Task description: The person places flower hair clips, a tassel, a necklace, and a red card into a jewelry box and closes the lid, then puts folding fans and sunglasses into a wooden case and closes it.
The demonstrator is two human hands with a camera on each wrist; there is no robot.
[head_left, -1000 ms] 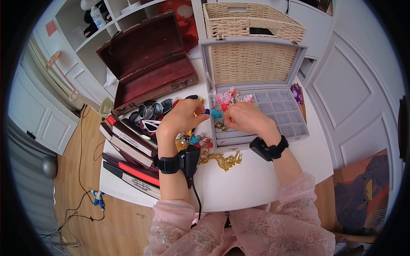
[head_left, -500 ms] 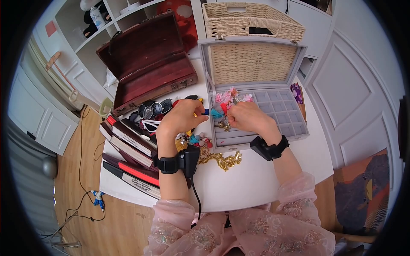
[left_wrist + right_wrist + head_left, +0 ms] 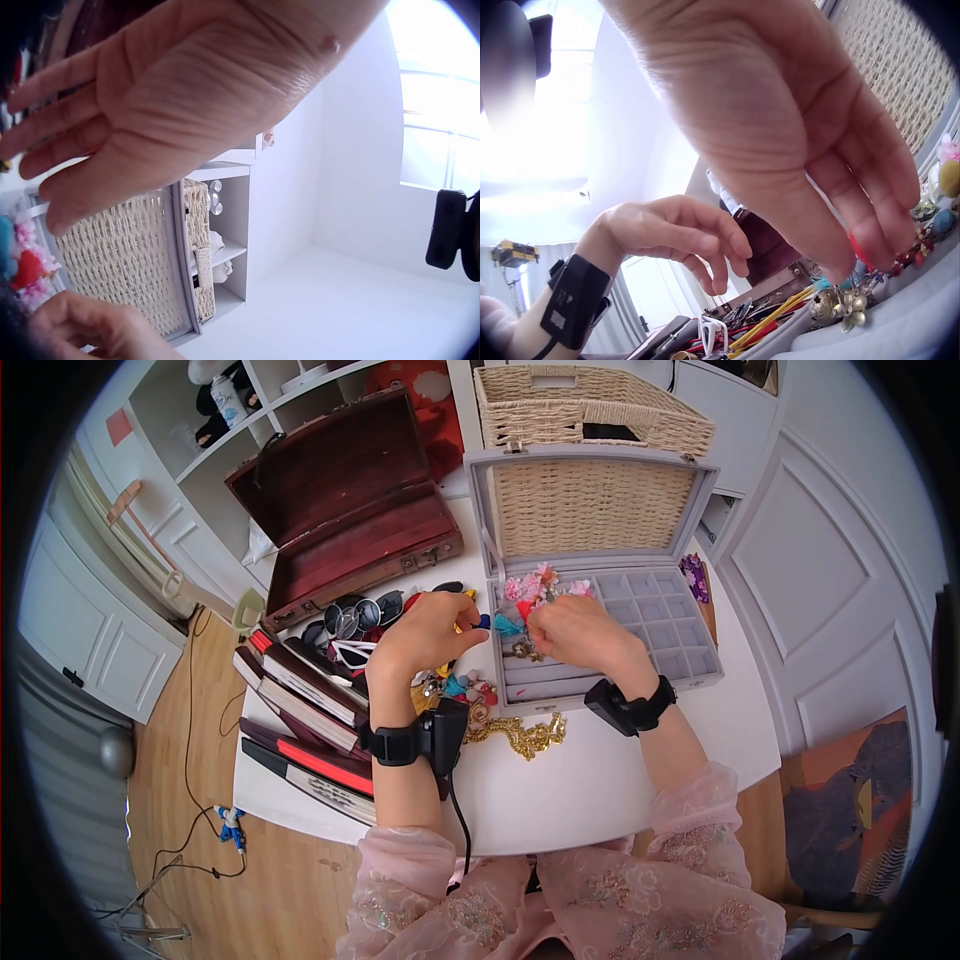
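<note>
My right hand (image 3: 582, 632) is over the left part of an open grey jewellery box (image 3: 595, 697). Its thumb and fingertips pinch a gold flower ornament (image 3: 853, 309), low over the padded lining. Pink flower pieces (image 3: 540, 578), a teal tassel (image 3: 508, 625) and a red piece (image 3: 526, 610) lie close to those fingertips. My left hand (image 3: 425, 635) hovers over the pile of accessories left of the box, its fingers loosely bent and holding nothing. In the left wrist view its palm (image 3: 172, 105) shows bare.
An open dark red suitcase (image 3: 360, 540) stands behind the pile at left. Stacked books (image 3: 310, 700), sunglasses (image 3: 365, 615) and a gold chain (image 3: 535, 738) lie on the white table (image 3: 560, 800). A wicker basket (image 3: 520, 420) stands behind the box's raised lid (image 3: 600, 510).
The right hand shifts slightly about the same spot in the box, and the gold ornament at its fingertips shifts a little with it. The left hand keeps its place.
</note>
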